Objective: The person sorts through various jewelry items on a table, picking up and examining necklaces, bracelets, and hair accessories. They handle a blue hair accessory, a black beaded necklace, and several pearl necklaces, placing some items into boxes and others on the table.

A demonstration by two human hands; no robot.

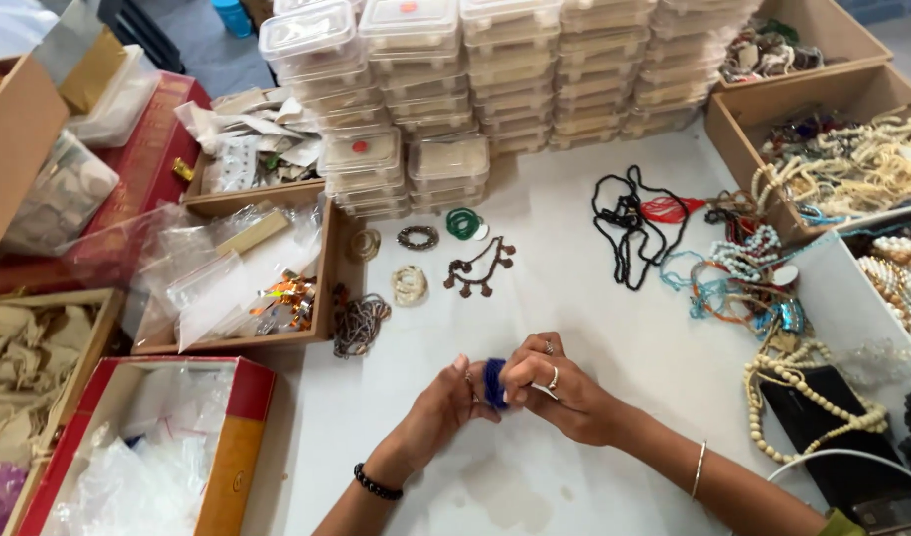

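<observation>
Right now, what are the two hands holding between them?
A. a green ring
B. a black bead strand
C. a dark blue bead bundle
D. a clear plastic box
C: the left hand and right hand pinch a dark blue bead bundle above the white table; the green ring and black strand lie untouched farther away.

A white table (pixel 594 298) fills most of the view, lit evenly and stained faintly near its front edge. Stacks of clear lidded plastic boxes (pixel 495 69) line its far side, with open wooden trays (pixel 326 268) to the left and right. Beyond, grey floor (pixel 192 45) shows beside a red cloth (pixel 147 169).
</observation>
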